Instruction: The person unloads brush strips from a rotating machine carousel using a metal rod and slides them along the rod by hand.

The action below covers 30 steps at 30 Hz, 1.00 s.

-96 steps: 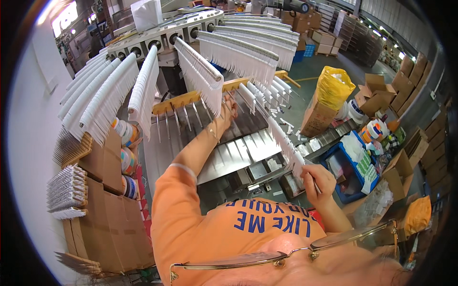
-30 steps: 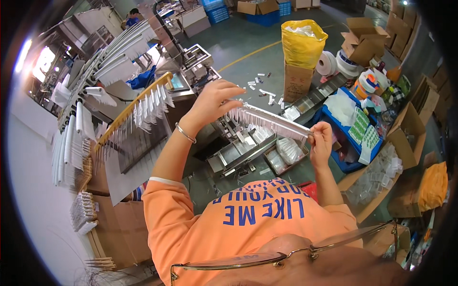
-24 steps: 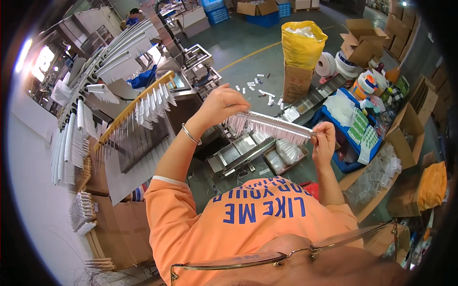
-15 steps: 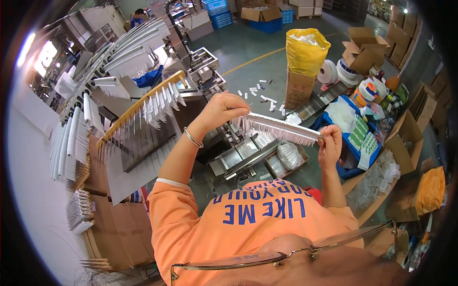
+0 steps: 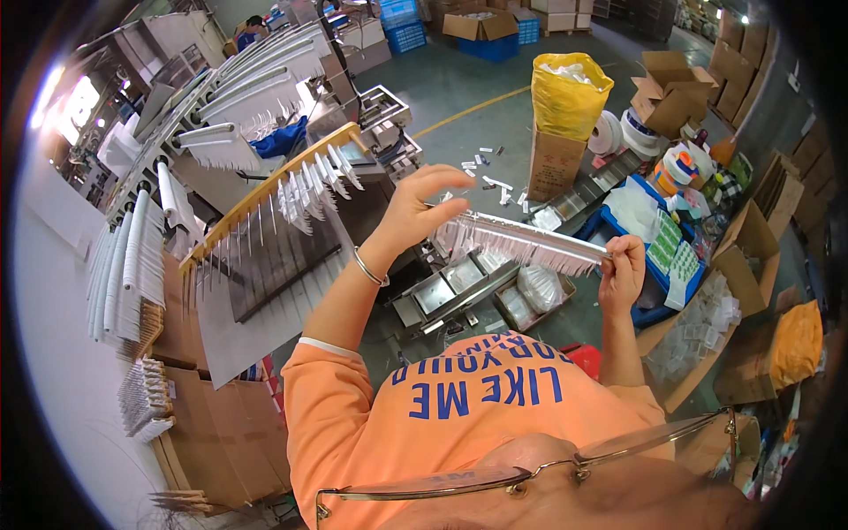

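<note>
1. Changed since half a second ago, at the centre: bare left hand [image 5: 430, 212], then pinching, now with thumb and fingers spread by the left end of a thin straight rod with a fringe of narrow white strips [image 5: 526, 243].
2. Unchanged, right of centre: bare right hand [image 5: 624, 265], pinching the rod's right end.
3. Held aloft between both hands, sloping gently down to the right, strips hanging below.
4. Hidden: rod's right tip, inside the pinch. Contact at the left end: cannot tell.
5. Cut off at the lower edge: thin gold-framed glasses [image 5: 521, 481]. Too blurred for detail, upper left: bright window [image 5: 79, 110].
6. Beneath, grey floor [image 5: 495, 84], strewn with small white pieces [image 5: 505, 186] near the centre.
7. Left of centre: long yellow bar [image 5: 268, 195] with metal pins.
8. Upper right: yellow plastic bag [image 5: 570, 97] on a tall brown carton [image 5: 556, 166].
</note>
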Motion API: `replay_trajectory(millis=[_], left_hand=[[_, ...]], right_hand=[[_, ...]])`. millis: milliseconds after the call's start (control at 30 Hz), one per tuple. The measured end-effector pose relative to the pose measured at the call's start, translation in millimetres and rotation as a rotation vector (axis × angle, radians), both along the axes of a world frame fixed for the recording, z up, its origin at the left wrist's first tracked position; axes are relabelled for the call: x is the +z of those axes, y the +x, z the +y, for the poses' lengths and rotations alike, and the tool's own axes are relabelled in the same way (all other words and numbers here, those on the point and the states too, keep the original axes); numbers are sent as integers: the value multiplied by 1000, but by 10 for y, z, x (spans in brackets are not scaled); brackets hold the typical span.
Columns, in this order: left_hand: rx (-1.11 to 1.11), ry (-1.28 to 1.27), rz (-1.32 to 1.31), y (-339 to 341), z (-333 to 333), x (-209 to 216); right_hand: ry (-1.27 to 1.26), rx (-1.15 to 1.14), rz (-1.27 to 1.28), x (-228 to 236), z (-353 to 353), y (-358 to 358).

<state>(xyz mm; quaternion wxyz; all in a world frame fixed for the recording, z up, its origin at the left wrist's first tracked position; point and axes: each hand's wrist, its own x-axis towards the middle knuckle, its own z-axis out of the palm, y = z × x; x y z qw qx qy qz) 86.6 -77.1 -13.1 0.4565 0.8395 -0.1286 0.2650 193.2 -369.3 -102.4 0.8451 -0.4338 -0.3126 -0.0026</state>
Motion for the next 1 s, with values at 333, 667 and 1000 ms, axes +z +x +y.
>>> replay_trajectory(millis=[333, 667, 1000], left_hand=[[4, -178, 104, 222, 213, -185], [173, -142, -69, 767, 641, -310], [649, -318, 27, 1453, 1029, -403]], right_hand=[[-4, -18, 7, -44, 291, 364], [74, 134, 24, -130, 1029, 1458], [86, 329, 42, 9, 1811, 2753]])
